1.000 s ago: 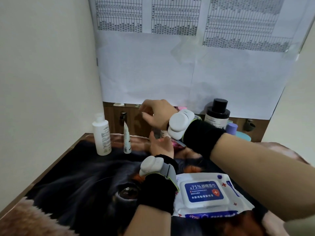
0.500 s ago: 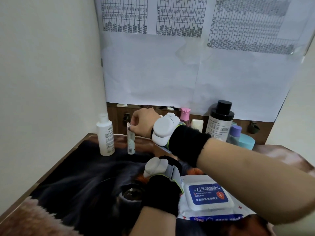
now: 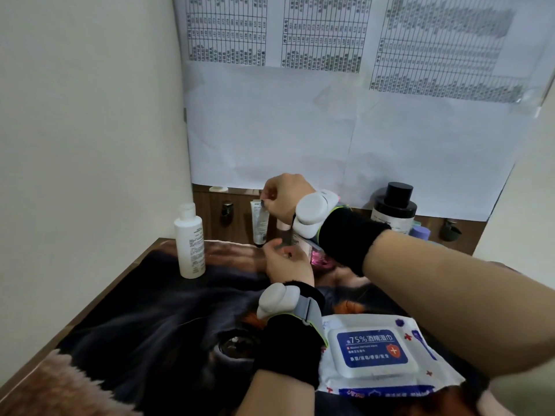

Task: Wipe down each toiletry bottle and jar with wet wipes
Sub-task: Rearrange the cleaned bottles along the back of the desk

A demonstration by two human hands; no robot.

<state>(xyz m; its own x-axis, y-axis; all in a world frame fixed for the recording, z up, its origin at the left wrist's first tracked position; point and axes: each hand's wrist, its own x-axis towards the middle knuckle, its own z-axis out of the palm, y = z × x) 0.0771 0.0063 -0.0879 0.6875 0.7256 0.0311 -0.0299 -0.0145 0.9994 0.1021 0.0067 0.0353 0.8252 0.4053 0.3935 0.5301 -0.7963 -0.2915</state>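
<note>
Your right hand (image 3: 285, 198) now pinches tube (image 3: 259, 220) top, lifted | left hand (image 3: 286, 261) grasp: cannot tell | white bottle (image 3: 189, 243) unmoved

Head view, forward-down (close) over table (image 3: 99, 298)

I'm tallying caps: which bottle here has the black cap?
The dark bottle at the back right, under the papers; the white bottle at left has a white cap.

Dim, flat indoor light.
Soft shadows only, no glare; wide-angle bending at edges, slight blur on hands and wall print.
</note>
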